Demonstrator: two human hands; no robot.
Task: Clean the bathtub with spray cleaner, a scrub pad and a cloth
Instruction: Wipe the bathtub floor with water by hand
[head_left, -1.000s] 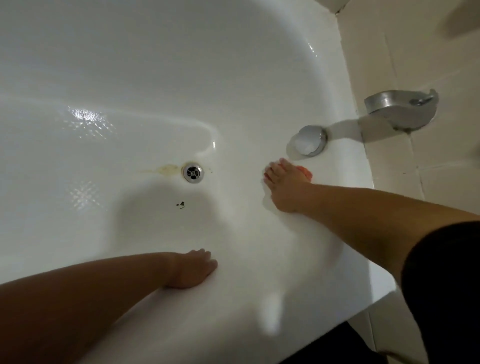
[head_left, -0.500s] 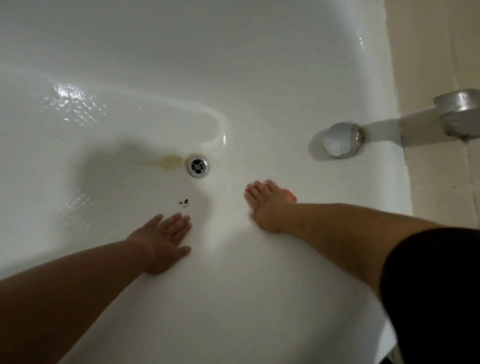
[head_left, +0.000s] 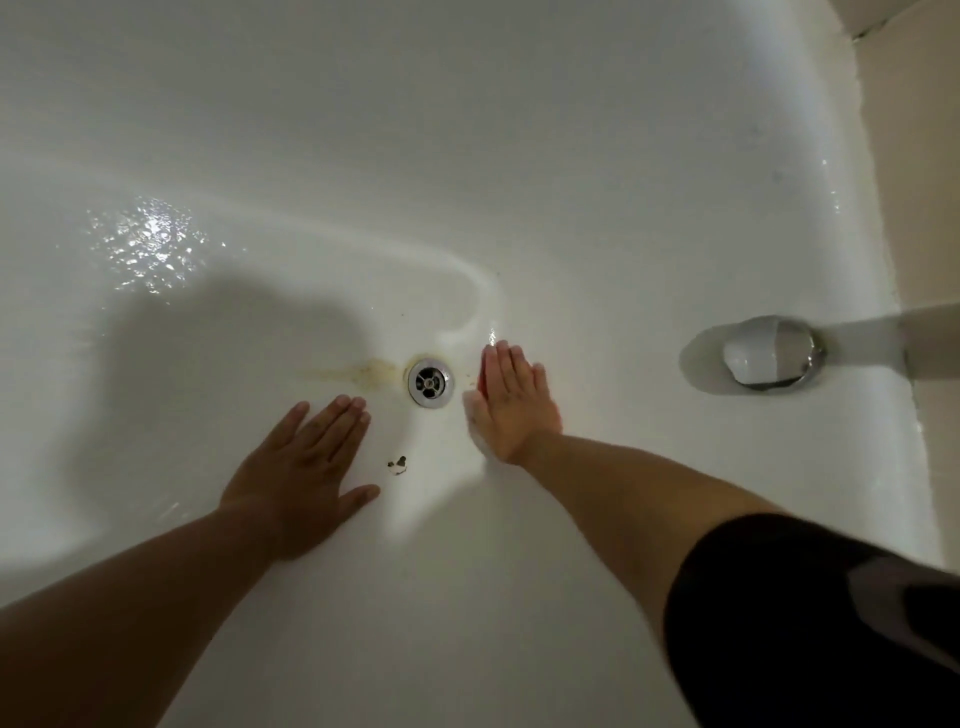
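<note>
I look down into the white bathtub (head_left: 467, 156). My right hand (head_left: 511, 402) lies flat with straight fingers, just right of the metal drain (head_left: 430, 382), pressing a red scrub pad (head_left: 481, 378) onto the tub; only a thin red edge shows under the fingers. Left of the drain, my left hand (head_left: 306, 467) rests flat on the tub floor, fingers straight and holding nothing. A yellow-brown stain (head_left: 358, 371) runs left from the drain. A few dark specks of dirt (head_left: 397, 464) lie between my two hands. No spray bottle or cloth is in view.
A round chrome overflow cap (head_left: 769, 358) sits on the tub's end wall at the right. Beige wall tiles (head_left: 924, 156) rise beyond the tub rim on the right. Wet glints (head_left: 150, 244) show on the tub floor at the left.
My right hand has slid with the pad down the end wall to beside the drain. My left hand opened flat and moved from near the front edge up toward the drain.
</note>
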